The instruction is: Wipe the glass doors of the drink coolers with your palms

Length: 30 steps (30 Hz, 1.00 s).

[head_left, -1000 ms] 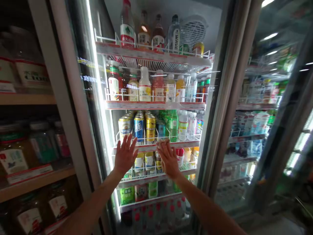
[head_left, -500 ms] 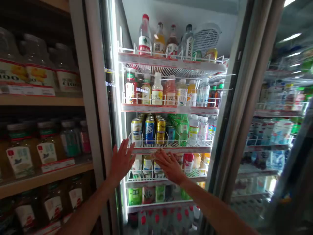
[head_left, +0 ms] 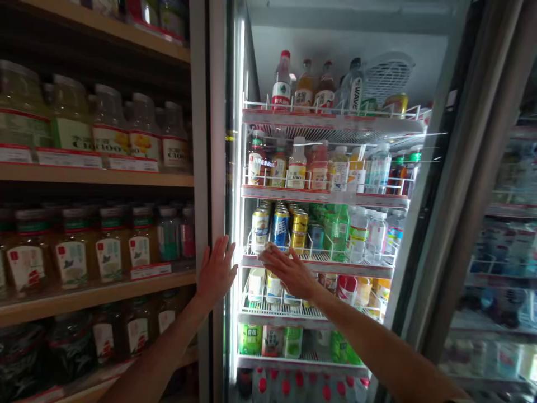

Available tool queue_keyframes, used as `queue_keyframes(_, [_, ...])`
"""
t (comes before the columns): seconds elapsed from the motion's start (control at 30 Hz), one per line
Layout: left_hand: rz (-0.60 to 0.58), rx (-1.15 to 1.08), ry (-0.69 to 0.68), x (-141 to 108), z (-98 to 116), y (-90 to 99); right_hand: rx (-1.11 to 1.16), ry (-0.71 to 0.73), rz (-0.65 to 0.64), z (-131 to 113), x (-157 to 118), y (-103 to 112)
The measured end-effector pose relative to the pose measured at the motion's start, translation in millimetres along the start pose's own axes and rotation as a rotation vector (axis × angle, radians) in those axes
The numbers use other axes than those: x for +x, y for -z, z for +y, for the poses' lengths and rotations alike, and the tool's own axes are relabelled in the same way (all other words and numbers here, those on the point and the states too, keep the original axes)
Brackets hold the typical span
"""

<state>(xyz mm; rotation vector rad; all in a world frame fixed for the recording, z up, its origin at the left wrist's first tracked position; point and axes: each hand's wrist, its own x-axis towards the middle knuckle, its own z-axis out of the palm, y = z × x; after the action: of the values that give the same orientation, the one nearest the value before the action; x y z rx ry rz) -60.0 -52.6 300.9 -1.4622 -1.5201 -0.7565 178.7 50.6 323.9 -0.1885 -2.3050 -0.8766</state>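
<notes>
My left hand lies with fingers spread at the metal door frame, just left of the bright light strip. In front of the glass fridge door, my right hand reaches in from the right with its fingers together. A pale, crumpled cloth or tissue shows at its fingertips, mostly hidden under them. Behind the glass, near that hand, stand a white-and-gold can, a blue can and a gold can on a wire shelf.
On the left, wooden shelves hold several juice bottles. Upper fridge shelves carry more bottles; drink packs stand lower. A metal door edge and another blurred drinks fridge are on the right.
My view has turned left, showing more of the wooden shelves. Across the glass, my right hand has moved left and slightly up. My left hand has shifted left, from the light strip to the frame.
</notes>
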Motion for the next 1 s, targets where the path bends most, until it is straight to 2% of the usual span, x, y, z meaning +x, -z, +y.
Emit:
queue_keyframes(0.13, [0.041,0.006,-0.004,7.2,0.8,4.7,-0.044,-0.23,0.125,23.3,55.4,18.3])
queue_keyframes(0.2, [0.063,0.011,0.003,8.8,1.0,5.6,-0.056,-0.245,0.15,22.5,68.2,19.5])
queue_keyframes(0.33, [0.1,0.028,0.009,10.1,-3.6,8.5,-0.041,0.088,0.065,0.9,57.2,7.1])
queue_keyframes(0.4, [0.13,0.036,-0.007,14.5,-6.2,10.9,-0.037,0.174,0.041,2.3,57.1,7.5])
queue_keyframes(0.47, [0.155,0.041,-0.021,22.9,-6.1,13.2,-0.049,0.072,0.07,16.8,67.8,16.7])
queue_keyframes(0.57, [0.163,0.038,-0.026,40.0,1.2,15.7,-0.081,-0.196,0.146,42.4,82.4,34.6])
queue_keyframes(0.63, [0.159,0.026,-0.032,51.5,9.3,16.8,-0.098,-0.234,0.155,49.5,76.1,39.5])
queue_keyframes(0.77, [0.17,-0.001,-0.068,73.3,26.5,17.7,-0.125,-0.025,0.09,57.2,36.0,38.6])
queue_keyframes(0.8, [0.176,-0.009,-0.081,79.5,30.9,17.5,-0.138,-0.023,0.088,64.2,27.6,40.4])
queue_keyframes(0.83, [0.186,-0.017,-0.093,86.3,35.5,17.2,-0.155,-0.072,0.107,73.6,21.4,43.8])
queue_keyframes(0.93, [0.249,-0.048,-0.112,110.8,50.8,16.4,-0.225,-0.382,0.255,105.6,9.5,59.7])
queue_keyframes(1.0, [0.293,-0.062,-0.125,129.4,60.1,17.3,-0.264,-0.469,0.317,118.5,-2.3,68.5])
